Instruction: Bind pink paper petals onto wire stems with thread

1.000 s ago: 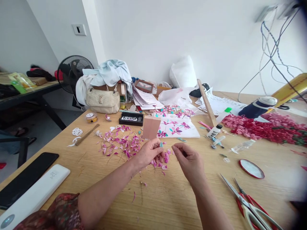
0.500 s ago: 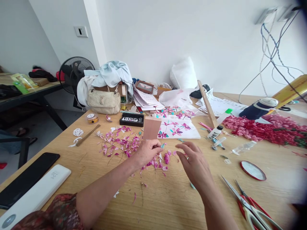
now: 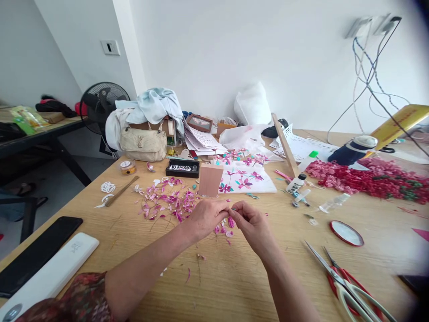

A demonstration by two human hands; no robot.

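Note:
My left hand (image 3: 208, 218) is closed in a pinch, its fingertips meeting those of my right hand (image 3: 250, 224) above the table. A sliver of teal shows between the fingertips; it looks like the small teal piece my left hand held a moment ago, now mostly hidden by the fingers. My right hand is pinched too, at the same spot, and what its fingertips grip is too small to make out. Loose pink petals (image 3: 172, 203) on thin stems lie beyond and beside my left hand. An upright wooden block (image 3: 210, 180) stands just behind the hands.
Finished pink-and-teal flowers (image 3: 246, 183) lie on a white sheet behind. Scissors (image 3: 338, 279) lie at right, near a red-rimmed round lid (image 3: 346, 233) and a small black-capped bottle (image 3: 296, 184). A white power bank (image 3: 56, 268) and black phone (image 3: 40, 250) lie at left.
My right hand has moved left and its spread fingers have closed into a pinch at my left fingertips. My left hand still pinches, shifted slightly. The view has turned a little.

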